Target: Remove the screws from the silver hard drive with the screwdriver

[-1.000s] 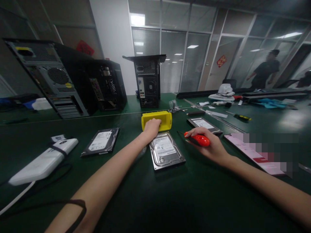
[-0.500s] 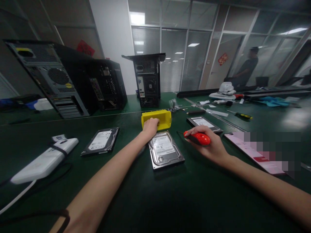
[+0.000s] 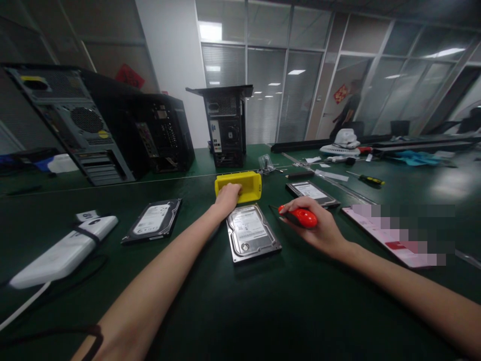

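Note:
My left hand [image 3: 227, 198] reaches into a yellow plastic bin [image 3: 257, 187] with its fingers curled; the fingertips and anything they pinch are hidden. In my right hand [image 3: 321, 225] is a red-handled screwdriver [image 3: 306, 217], its thin shaft pointing left toward the bin. Between the two hands a hard drive [image 3: 251, 234] lies flat, label up, just in front of the bin. Another hard drive [image 3: 152, 220] rests to the left of my left forearm. Behind my right hand lies a third hard drive [image 3: 313, 192], partly covered by it.
Computer cases [image 3: 101, 120] stand at the back left, another case [image 3: 227, 125] behind the bin. On the left lies a white power strip [image 3: 63, 255]. To the right are a pink sheet [image 3: 387, 235], a yellow-black screwdriver [image 3: 370, 179] and a white object [image 3: 343, 143]. A person [image 3: 347, 110] is in the background.
The whole view has shifted slightly. My right hand has moved a little left with the screwdriver. My left hand stays in the bin. The person in the background has moved left.

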The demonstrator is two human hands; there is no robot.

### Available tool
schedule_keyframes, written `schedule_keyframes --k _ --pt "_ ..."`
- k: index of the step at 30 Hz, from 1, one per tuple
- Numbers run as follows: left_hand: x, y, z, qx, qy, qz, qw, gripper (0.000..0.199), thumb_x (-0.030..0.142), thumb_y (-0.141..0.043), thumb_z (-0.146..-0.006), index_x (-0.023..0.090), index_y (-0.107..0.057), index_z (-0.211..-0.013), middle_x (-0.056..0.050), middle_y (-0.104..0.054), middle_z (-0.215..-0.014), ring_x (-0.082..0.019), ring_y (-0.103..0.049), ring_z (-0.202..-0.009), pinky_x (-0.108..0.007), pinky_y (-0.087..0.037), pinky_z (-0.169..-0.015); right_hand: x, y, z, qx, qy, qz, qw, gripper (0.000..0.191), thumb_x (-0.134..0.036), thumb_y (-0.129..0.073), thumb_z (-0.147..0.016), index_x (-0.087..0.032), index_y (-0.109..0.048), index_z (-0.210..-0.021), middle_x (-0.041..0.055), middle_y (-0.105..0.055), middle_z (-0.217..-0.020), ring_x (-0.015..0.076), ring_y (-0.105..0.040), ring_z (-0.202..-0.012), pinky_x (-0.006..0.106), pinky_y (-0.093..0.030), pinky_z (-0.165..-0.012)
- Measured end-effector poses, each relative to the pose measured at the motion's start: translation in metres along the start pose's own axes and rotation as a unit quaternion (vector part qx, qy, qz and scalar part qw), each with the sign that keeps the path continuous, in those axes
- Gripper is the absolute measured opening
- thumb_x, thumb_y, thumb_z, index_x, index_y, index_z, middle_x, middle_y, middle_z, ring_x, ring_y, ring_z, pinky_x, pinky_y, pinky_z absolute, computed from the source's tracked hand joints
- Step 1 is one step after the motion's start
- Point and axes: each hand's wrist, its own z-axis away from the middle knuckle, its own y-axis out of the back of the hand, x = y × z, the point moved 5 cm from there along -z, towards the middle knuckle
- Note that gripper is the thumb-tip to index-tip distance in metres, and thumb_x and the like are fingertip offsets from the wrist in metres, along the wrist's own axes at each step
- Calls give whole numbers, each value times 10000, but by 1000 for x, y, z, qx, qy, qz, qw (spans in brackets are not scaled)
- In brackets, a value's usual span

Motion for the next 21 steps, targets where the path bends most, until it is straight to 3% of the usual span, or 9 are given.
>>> schedule_keyframes --k 11,21 --pt "0 -3 -4 12 -19 -90 996 271 293 -543 -914 150 -553 -1144 -83 -587 -1133 -209 -602 -964 -411 -513 -822 8 5 -1 38 -20 1 999 321 -157 -644 -770 -249 -463 -1018 42 -620 -956 201 -617 -910 408 -501 -830" --pt "-2 -1 -1 22 -34 -102 994 272 292 -543 -914 149 -552 -1145 -83 -587 -1132 -209 -602 -964 -411 -513 -821 15 9 -1 33 -38 18 999 290 -184 -639 -773 -240 -466 -999 51 -628 -966 209 -616 -915 411 -492 -838"
